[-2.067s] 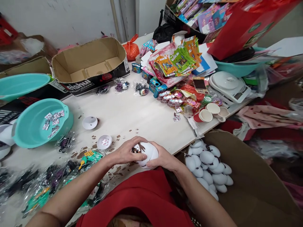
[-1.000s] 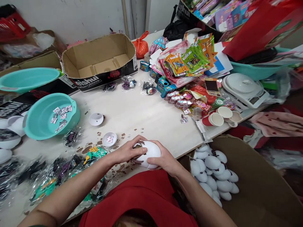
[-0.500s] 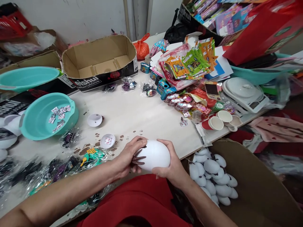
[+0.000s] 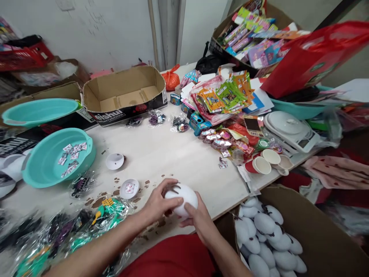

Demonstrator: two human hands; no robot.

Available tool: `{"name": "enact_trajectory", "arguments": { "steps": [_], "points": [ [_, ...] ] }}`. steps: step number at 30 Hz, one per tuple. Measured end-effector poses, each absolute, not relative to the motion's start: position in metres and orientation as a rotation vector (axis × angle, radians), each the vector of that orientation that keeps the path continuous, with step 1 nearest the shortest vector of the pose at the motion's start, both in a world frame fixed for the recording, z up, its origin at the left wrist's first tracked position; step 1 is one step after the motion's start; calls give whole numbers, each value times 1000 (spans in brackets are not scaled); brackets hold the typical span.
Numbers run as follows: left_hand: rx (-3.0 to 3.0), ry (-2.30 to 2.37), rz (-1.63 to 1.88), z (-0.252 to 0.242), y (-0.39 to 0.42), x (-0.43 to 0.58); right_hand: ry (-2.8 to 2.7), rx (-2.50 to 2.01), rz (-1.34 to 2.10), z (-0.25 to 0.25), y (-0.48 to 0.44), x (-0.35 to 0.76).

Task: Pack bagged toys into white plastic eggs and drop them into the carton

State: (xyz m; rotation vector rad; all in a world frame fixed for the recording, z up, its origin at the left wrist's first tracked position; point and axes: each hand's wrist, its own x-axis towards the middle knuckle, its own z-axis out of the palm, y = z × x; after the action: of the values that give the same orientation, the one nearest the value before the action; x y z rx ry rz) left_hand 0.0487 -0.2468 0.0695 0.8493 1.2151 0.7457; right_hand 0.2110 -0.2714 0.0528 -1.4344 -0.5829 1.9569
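Between my two hands is a white plastic egg point(image 4: 186, 195) with a dark claw-like marking on its left end. My left hand point(image 4: 161, 198) wraps that end, thumb across the front. On the other side my right hand point(image 4: 198, 215) grips the egg with its thumb on the near face and fingers beneath. To the left on the table sit two white half shells; the nearer half shell point(image 4: 124, 191) has a small printed packet point(image 4: 130, 187) inside, and the farther half shell point(image 4: 111, 164) stands behind it.
A cardboard box point(image 4: 325, 234) at my right holds several white eggs point(image 4: 265, 223). Bagged toys point(image 4: 109, 211) cover the table's left front. A teal basin point(image 4: 37, 175) contains small packets. Paper cups point(image 4: 263, 169), a white scale point(image 4: 309, 140) and snack packets point(image 4: 227, 96) stand at right.
The egg has turned in my hands, its long axis now more tilted. My right thumb has moved onto its near face, and my left thumb has come across the front. The view has tilted upward.
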Motion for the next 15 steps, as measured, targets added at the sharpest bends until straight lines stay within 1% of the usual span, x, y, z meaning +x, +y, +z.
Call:
{"name": "enact_trajectory", "arguments": {
  "steps": [3, 6, 8, 11, 13, 15],
  "points": [
    [911, 1186, 866, 70, -262, 57, -575, -1408, 1815, 63, -286, 211],
    [1018, 1218, 849, 82, -269, 61, -425, -1294, 1821, 68, -300, 210],
    [1129, 1261, 768, 91, -268, 63, -301, -1260, 1859, 62, -306, 210],
    [1300, 1276, 613, 97, -260, 68, -112, -1242, 1894, 40, -311, 215],
    [1414, 1190, 507, 88, -252, 72, 12, -1268, 1857, 23, -313, 229],
    [1463, 1109, 417, 67, -237, 76, 171, -1393, 1719, 10, -312, 255]
  ]
}}
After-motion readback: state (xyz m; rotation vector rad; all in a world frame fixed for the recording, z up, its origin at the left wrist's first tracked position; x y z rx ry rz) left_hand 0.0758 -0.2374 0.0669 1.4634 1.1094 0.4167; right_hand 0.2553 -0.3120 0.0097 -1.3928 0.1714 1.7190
